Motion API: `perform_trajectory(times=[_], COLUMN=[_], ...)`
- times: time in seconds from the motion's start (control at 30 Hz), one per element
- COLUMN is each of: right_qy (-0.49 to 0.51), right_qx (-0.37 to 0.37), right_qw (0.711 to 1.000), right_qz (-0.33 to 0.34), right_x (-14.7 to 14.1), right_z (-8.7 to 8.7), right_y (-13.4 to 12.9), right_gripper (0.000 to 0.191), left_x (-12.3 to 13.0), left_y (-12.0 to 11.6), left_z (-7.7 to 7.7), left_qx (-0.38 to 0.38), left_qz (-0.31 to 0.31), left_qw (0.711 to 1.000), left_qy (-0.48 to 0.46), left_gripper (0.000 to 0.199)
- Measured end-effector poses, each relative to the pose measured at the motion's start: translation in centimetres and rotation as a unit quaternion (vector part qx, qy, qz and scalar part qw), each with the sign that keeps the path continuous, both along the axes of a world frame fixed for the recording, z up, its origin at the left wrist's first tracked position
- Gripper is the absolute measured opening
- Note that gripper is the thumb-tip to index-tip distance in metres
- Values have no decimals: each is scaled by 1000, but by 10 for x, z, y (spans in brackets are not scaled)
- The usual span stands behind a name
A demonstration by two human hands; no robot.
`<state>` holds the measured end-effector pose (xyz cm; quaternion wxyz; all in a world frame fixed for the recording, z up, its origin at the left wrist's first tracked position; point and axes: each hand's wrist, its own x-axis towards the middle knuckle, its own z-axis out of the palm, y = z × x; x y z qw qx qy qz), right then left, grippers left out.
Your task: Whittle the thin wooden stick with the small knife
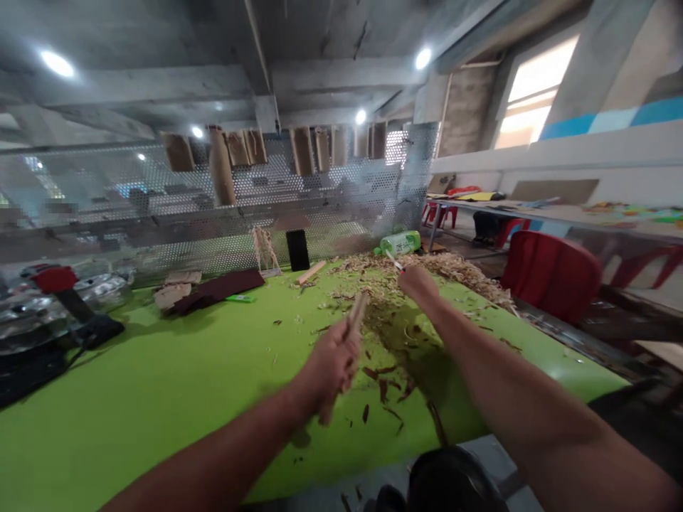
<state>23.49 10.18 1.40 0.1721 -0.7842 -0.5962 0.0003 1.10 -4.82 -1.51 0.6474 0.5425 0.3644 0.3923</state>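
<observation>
Over the green table (186, 370), left hand (331, 361) wrapped round a tilted wooden stick (358, 311), dark scraps (383, 390) lying beneath to the right. Slightly farther, right hand (420, 286) clenched on a knife (395, 261), blade apart from the stick. Beyond: heaped pale shavings (464, 272), green bottle (403, 243) on its side, perforated metal screen (331, 195).

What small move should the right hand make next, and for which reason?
Probably bring the right hand toward the wooden stick and set the knife-like tool against it: the left hand grips the stick, the tool is held apart from it, and wood shavings lie around on the green table.
</observation>
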Motion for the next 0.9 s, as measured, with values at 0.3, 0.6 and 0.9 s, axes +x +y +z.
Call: perform_trajectory(times=[0.3,0.6,0.9], right_qy=[-67,-112,-33], right_qx=[62,33,7], right_qw=[964,959,984], right_qz=[251,260,173], right_x=[-94,-102,-70], right_z=[-18,-15,-17], right_y=[-44,-59,-15], right_gripper=[33,32,32], left_x=[-25,-23,-15], left_y=[42,35,10], left_z=[-8,1,7], left_qx=[12,14,0], left_qz=[110,121,71], left_qw=[990,991,997], left_qy=[-90,-51,0], left_gripper=[15,14,42])
